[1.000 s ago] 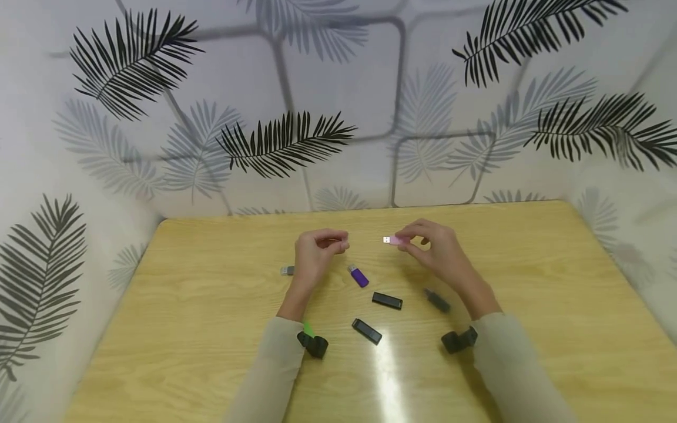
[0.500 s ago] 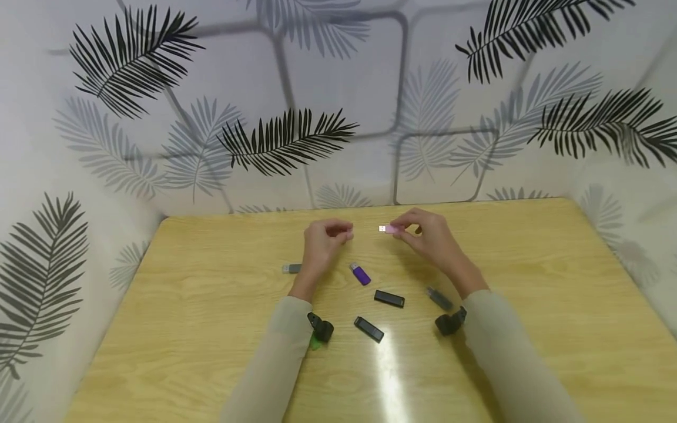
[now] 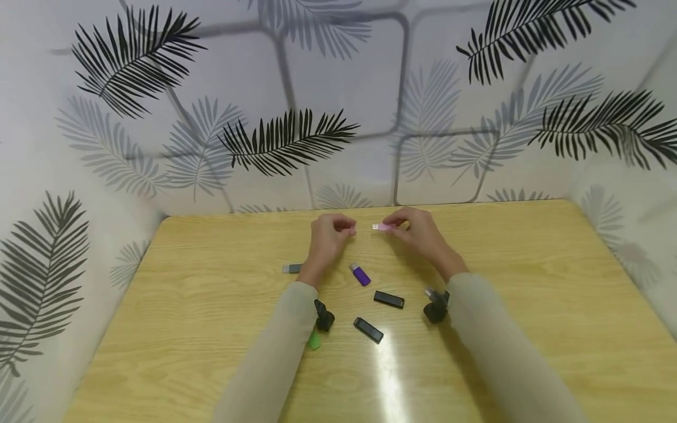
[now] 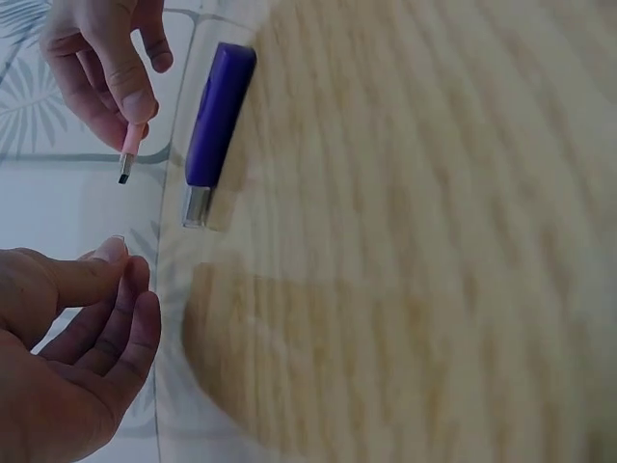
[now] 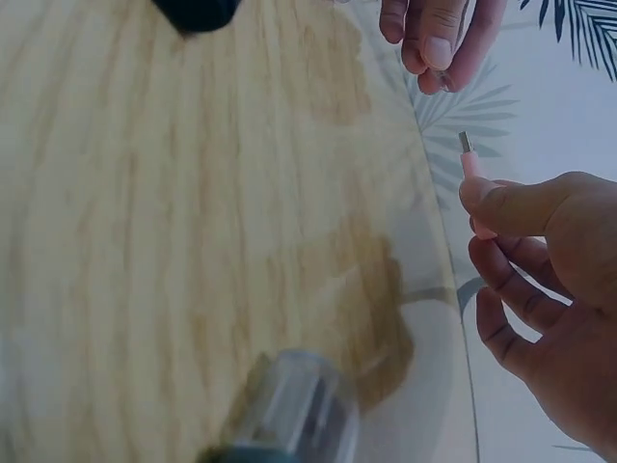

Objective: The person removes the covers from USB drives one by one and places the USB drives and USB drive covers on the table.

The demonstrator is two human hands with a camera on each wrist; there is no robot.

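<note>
A wooden table (image 3: pixel 211 305) is seen set against leaf-patterned walls, and several USB sticks are scattered on it: a purple stick (image 3: pixel 360 274) with its metal plug bare, two black sticks (image 3: pixel 388 299) (image 3: pixel 368 330) with caps on, a grey stick (image 3: pixel 291 268) behind the left forearm, and a green one (image 3: pixel 314 339) half hidden under the left sleeve. Above the far part of the table both hands are held raised, close to each other but apart. A pink stick (image 3: pixel 382 227) is pinched by the right hand (image 3: pixel 418 232) between thumb and forefinger, its body covered by the fingertips and its metal plug left bare and pointed toward the left hand (image 3: pixel 328 238). In the right wrist view the pink stick (image 5: pixel 472 174) is seen clamped under the thumb (image 5: pixel 501 207), the remaining fingers curled loosely beneath. The left hand's fingers (image 4: pixel 106 289) are drawn together, thumb against fingertips; whether a small cap is held between them cannot be told. The work is judged to be at an early or middle stage: the pink stick has been lifted and is presented plug-first, but nothing is joined to it yet, and the purple stick is likewise uncapped on the table. A gap between the plug and the left fingertips is shown in all three views.
</note>
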